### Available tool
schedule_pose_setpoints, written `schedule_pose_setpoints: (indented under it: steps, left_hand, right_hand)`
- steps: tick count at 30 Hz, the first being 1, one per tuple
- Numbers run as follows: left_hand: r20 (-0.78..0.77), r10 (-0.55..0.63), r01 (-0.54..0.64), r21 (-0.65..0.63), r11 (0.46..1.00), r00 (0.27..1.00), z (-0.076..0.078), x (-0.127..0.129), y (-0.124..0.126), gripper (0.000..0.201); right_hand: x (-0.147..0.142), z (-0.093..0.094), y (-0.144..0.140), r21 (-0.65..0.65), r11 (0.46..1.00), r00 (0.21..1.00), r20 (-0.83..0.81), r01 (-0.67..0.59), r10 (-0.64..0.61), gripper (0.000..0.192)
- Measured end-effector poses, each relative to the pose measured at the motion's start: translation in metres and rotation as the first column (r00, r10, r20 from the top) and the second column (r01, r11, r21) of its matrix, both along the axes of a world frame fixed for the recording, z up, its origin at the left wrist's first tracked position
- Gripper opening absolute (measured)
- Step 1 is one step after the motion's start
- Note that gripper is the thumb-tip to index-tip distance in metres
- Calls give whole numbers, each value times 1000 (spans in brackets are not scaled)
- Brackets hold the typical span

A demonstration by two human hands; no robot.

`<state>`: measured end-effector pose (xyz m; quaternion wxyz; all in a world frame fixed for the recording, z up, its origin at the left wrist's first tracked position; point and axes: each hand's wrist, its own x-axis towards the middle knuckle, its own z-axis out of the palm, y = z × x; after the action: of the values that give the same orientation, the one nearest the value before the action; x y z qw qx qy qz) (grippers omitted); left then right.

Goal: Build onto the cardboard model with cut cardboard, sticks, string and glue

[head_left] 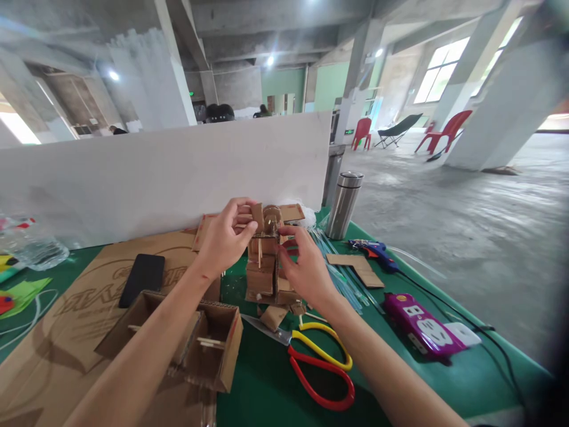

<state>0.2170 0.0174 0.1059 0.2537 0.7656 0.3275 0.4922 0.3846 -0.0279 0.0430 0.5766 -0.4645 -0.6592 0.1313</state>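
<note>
A small cardboard model (261,276) stands upright on the green table, with a rounded piece at its top and thin sticks fixed to its front. My left hand (231,231) pinches a small cardboard piece (258,217) beside the model's upper left. On the other side, my right hand (299,255) has its fingers bent against the model's upper right edge. Whether those fingertips grip anything else is hidden. Below the model lie scissors (320,370) with one yellow and one red handle, next to cardboard scraps (274,317).
A cardboard box (231,350) with sticks inside stands front left, near a black phone (142,279). To the right are clear glue sticks (344,279), a blue glue gun (376,252), a purple power strip (422,326) and a steel flask (344,206). A white board (178,178) stands behind.
</note>
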Motion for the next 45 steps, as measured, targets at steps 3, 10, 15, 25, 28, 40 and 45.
schedule_pose_setpoints:
  steps: [3,10,15,25,28,40,45]
  left_hand:
    - [-31,-1,1,-1,1000,1000,-1,2,1,35]
    - [-74,7,-6,23,1000,997,-3,6,1,35]
    - [-77,36,-33,34,999,996,-5,7,-2,35]
    - [-75,38,-36,37,999,996,-4,5,-7,39]
    - [-48,53,-53,9,999,997,-2,1,-17,38]
    - [-27,-26,18,-264,964,999,-28,-16,-88,42]
    - [-20,-38,31,-287,957,999,-44,-29,-96,40]
  right_hand:
    - [2,-2,3,11,1000,1000,-6,-6,7,21]
    - [6,-8,8,31,998,999,-24,-48,49,22]
    - [6,-8,6,28,998,998,-25,-51,52,22]
    - [7,-9,5,31,998,999,-6,-50,51,21]
    - [8,-8,7,49,998,999,3,-43,42,21]
    - [10,-19,37,34,997,996,-58,-68,70,25]
    - [14,-22,13,-9,1000,1000,-15,7,-8,40]
